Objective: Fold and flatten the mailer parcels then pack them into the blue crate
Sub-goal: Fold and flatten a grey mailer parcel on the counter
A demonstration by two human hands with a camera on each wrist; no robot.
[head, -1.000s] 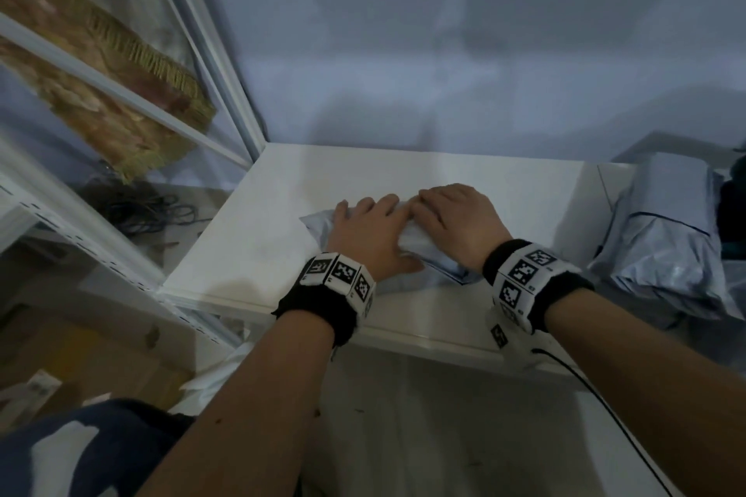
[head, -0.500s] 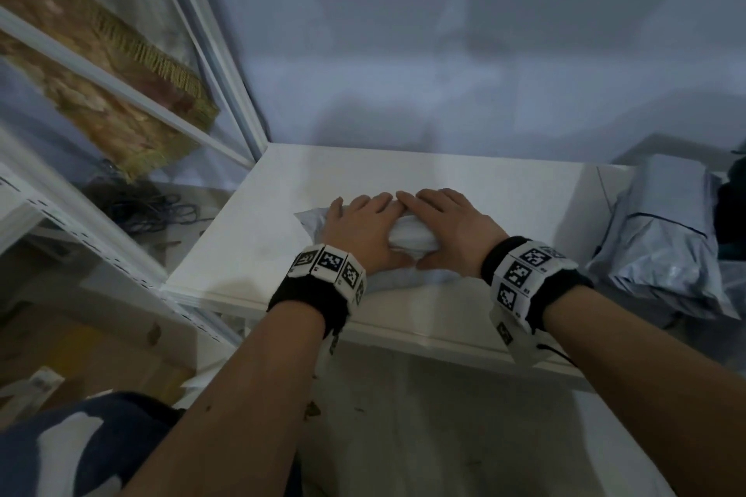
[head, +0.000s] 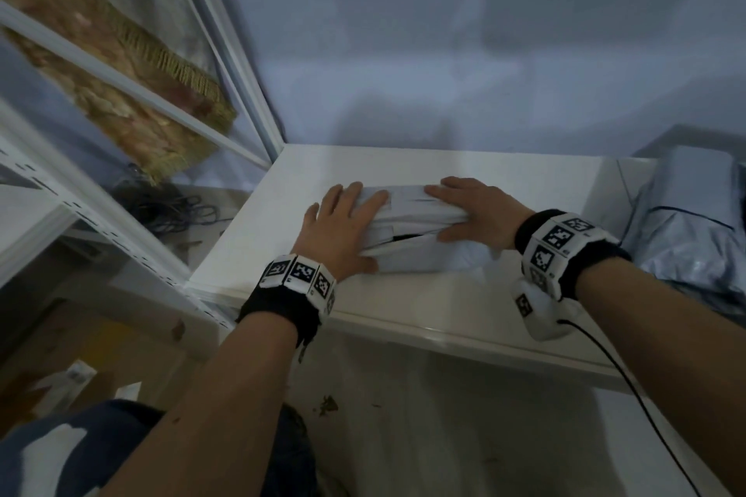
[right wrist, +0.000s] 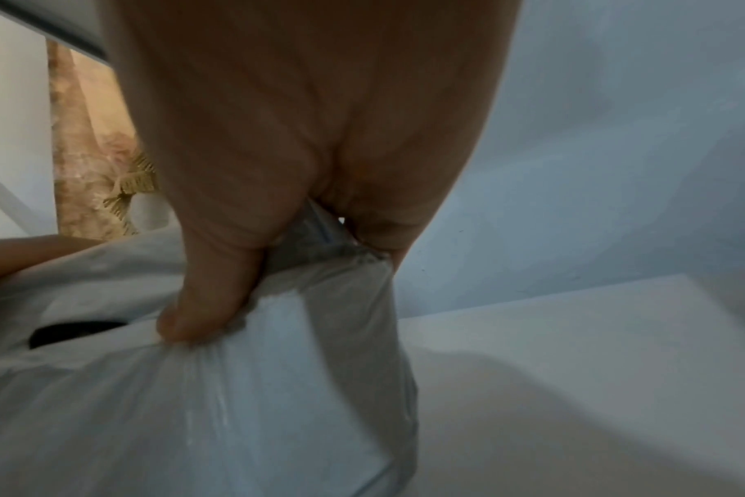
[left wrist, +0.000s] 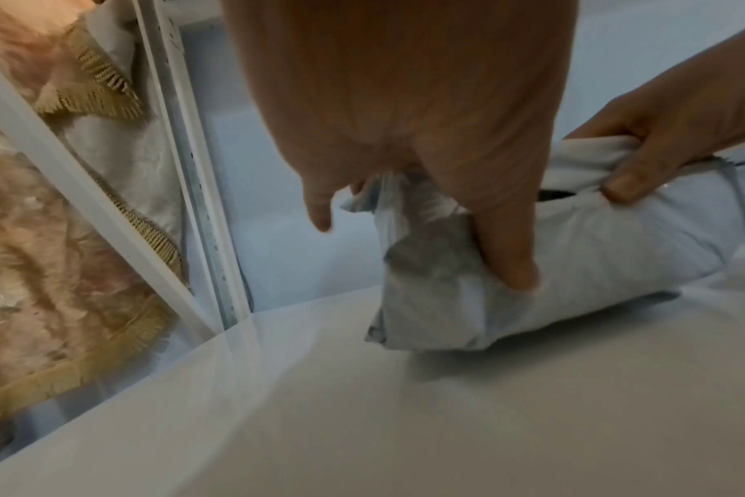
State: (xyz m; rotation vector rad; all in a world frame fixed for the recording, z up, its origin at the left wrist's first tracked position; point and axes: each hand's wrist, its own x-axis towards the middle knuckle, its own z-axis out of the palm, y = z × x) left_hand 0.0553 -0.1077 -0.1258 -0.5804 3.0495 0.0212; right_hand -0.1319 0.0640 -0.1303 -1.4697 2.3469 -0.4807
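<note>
Pale grey plastic, crumpled and folded over on itself, fills both grips: the folded grey plastic mailer parcel [head: 415, 230] is held at its two ends. The left hand [head: 341, 232] clasps the left end, fingers laid over the top and thumb [left wrist: 509, 255] pressed into the near face. The right hand [head: 474, 216] clasps the right end, its thumb [right wrist: 205, 302] digging into the near side while the fingers curl over the far side. Between the thumbs a dark slit [left wrist: 555, 195] gapes where the folded layers part. The parcel rests on the white table top [head: 464, 295], about midway across it. Further right lies a heap of grey plastic mailer bags [head: 686, 222]. Off the table's left edge stands a white metal frame [head: 226, 65], with a fringed beige cloth [head: 121, 65] behind it. A pale wall [head: 464, 32] rises at the far side.
</note>
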